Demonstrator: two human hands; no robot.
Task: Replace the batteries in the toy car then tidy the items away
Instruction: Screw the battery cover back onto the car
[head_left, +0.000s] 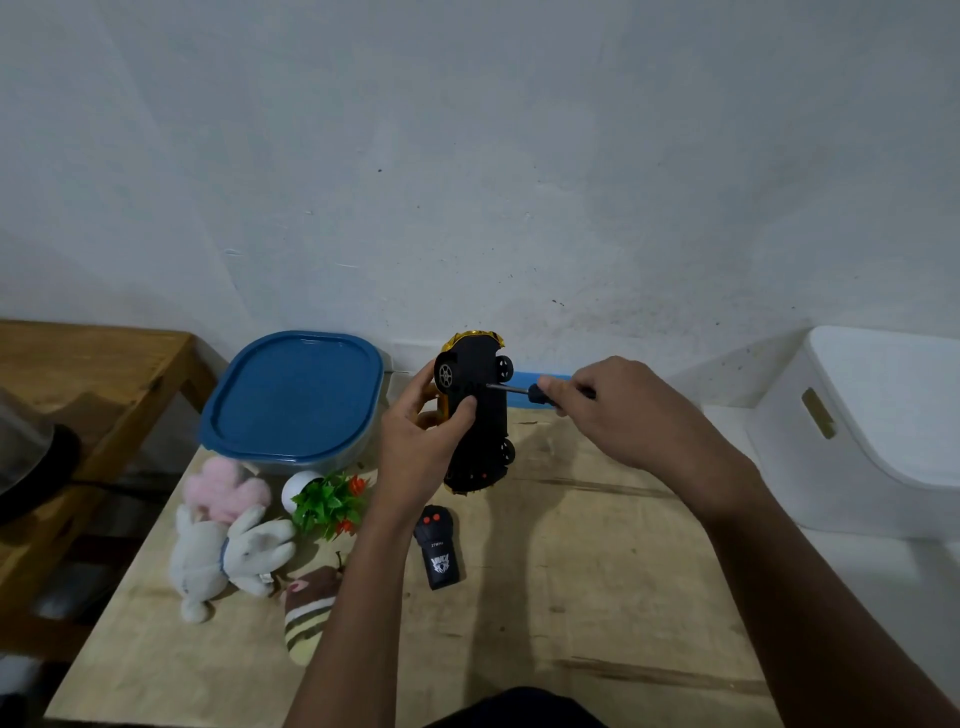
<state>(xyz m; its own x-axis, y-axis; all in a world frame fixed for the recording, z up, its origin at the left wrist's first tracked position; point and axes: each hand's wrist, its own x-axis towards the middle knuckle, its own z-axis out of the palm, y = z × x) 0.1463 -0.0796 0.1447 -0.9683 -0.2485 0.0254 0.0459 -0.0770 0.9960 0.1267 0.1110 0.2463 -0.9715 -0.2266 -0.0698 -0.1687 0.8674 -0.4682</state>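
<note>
Head view: left hand (421, 447) curled round matte black-bellied toy car (482, 415), right hand (623, 410) round slim steel-shafted screwdriver (511, 388).

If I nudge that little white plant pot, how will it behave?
The plant pot lies on its side and looks rounded, so it would probably roll. Its leaves look artificial, so it is likely light. The plush rabbit close by might block it.

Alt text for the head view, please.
The left hand holds a black-and-gold toy car on end, underside toward the camera, at a light wooden table, while the right hand sets a black-handled screwdriver against its chassis. On the table lie a black remote control with red buttons, plush toys, a small artificial plant and a blue-lidded plastic container.
</note>
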